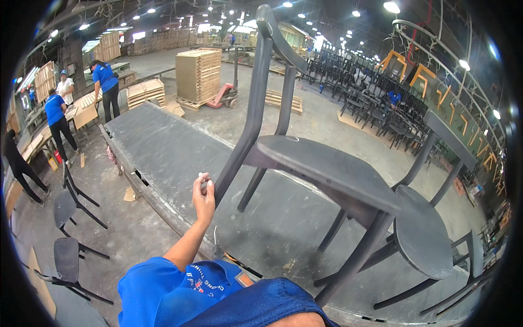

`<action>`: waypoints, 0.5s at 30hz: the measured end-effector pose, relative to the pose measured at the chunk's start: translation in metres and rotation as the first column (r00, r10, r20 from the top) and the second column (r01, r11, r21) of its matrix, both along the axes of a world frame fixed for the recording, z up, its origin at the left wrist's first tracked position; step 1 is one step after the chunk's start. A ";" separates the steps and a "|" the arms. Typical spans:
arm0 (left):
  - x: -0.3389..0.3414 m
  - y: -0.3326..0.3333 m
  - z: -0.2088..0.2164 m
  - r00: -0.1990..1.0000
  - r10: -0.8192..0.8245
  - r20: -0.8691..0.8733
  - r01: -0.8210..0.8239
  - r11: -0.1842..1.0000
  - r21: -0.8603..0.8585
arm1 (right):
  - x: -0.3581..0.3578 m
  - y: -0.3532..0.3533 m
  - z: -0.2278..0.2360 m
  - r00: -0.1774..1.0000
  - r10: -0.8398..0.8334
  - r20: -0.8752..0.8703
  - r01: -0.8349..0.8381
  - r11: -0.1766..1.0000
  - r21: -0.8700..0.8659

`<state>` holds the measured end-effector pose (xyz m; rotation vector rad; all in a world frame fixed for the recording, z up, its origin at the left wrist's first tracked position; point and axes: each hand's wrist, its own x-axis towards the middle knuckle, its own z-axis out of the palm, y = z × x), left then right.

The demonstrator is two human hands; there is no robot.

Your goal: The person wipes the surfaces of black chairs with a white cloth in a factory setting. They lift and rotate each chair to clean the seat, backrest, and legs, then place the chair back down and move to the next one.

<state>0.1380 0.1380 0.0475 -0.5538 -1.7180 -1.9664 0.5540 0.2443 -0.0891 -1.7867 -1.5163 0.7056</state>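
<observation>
A black wooden chair [327, 163] with a curved backrest and a flat seat stands on a dark grey conveyor-like table [163, 136] in front of me. My left hand [204, 198] is raised beside the chair's rear leg, its fingers loosely bent and apart, with nothing visible in them. Whether the fingertips touch the leg, I cannot tell. A small pale ring-shaped mark or item [292, 139] shows on the seat near the backrest. Behind it on the right stands a second black chair [422, 234]. My right hand is out of view; only a bit of that arm shows at the lower edge.
Two black chairs [66, 260] stand on the floor at the left. Several people in blue shirts [106, 79] work at benches farther left. A pallet stack [199, 76] and a red pallet jack [223, 97] stand beyond the table. Many black chairs [376, 103] crowd the back right, below hanging orange frames [420, 79].
</observation>
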 end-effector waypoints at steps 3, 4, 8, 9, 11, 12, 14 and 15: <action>0.010 -0.009 -0.002 1.000 -0.002 -0.023 0.001 0.999 -0.038 | -0.002 -0.003 -0.012 1.000 -0.003 0.025 0.003 1.000 0.002; 0.012 -0.013 -0.003 0.999 -0.011 -0.032 0.009 0.998 -0.059 | -0.004 -0.003 -0.016 0.999 -0.002 0.037 0.002 1.000 0.004; 0.011 -0.025 -0.002 0.997 -0.081 0.014 0.081 0.996 -0.043 | -0.012 0.000 -0.034 0.998 0.014 0.063 -0.016 0.999 0.034; 0.011 -0.025 -0.002 0.993 -0.114 0.028 0.114 0.993 -0.023 | -0.011 0.000 -0.039 0.997 0.019 0.078 -0.021 0.999 0.036; 0.007 -0.023 0.002 0.989 -0.144 0.019 0.145 0.989 -0.019 | -0.007 -0.002 -0.048 0.993 0.022 0.114 -0.026 0.999 0.035; 0.005 -0.021 0.004 0.991 -0.126 -0.043 0.124 0.991 -0.051 | -0.003 -0.005 -0.051 0.991 0.020 0.133 -0.024 0.999 0.027; 0.000 -0.015 0.010 0.984 -0.120 -0.134 0.106 0.988 -0.111 | 0.003 -0.010 -0.054 0.988 0.027 0.154 -0.032 0.999 0.029; -0.003 -0.013 0.014 0.984 -0.113 -0.139 0.095 0.987 -0.131 | 0.005 -0.011 -0.052 0.986 0.032 0.162 -0.038 0.999 0.033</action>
